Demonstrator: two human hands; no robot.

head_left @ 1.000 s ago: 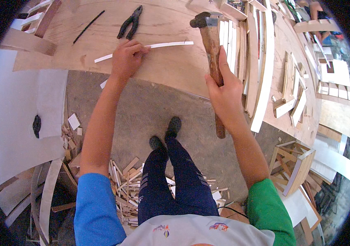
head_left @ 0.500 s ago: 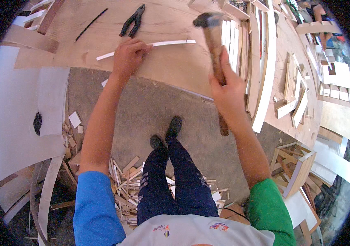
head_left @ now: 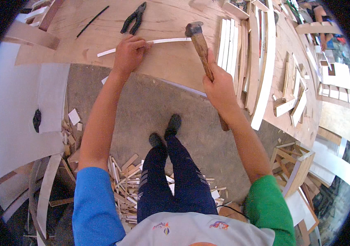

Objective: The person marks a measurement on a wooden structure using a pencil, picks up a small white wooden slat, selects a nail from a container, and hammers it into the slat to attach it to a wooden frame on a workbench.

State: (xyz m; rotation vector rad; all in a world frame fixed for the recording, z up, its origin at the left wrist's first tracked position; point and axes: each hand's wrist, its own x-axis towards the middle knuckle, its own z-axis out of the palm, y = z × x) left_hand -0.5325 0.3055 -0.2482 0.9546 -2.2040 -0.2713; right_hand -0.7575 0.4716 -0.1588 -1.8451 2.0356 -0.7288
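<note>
In my right hand [head_left: 221, 88] is the wooden handle of a hammer [head_left: 201, 49], fingers wrapped round it. The hammer's dark head overlaps the right end of a thin white wooden strip [head_left: 168, 41]; whether they touch I cannot tell. My left hand [head_left: 130, 52] is closed on the strip near its middle, pressing it to the plywood tabletop [head_left: 175, 67]. Black-handled pliers [head_left: 134, 19] lie just beyond my left hand, their handles spread. Farther left lies a slim black rod [head_left: 92, 21].
White-faced wood strips [head_left: 226, 45] lie stacked at the right of the tabletop, beside a long white board [head_left: 266, 69]. Short wood pieces [head_left: 294, 90] lie farther right. Offcuts [head_left: 123, 184] cover the floor around my legs. A wooden frame [head_left: 296, 164] stands low at the right.
The hammer has come down and left, its head now over the strip's right end. My left hand stays on the strip, nearly unmoved.
</note>
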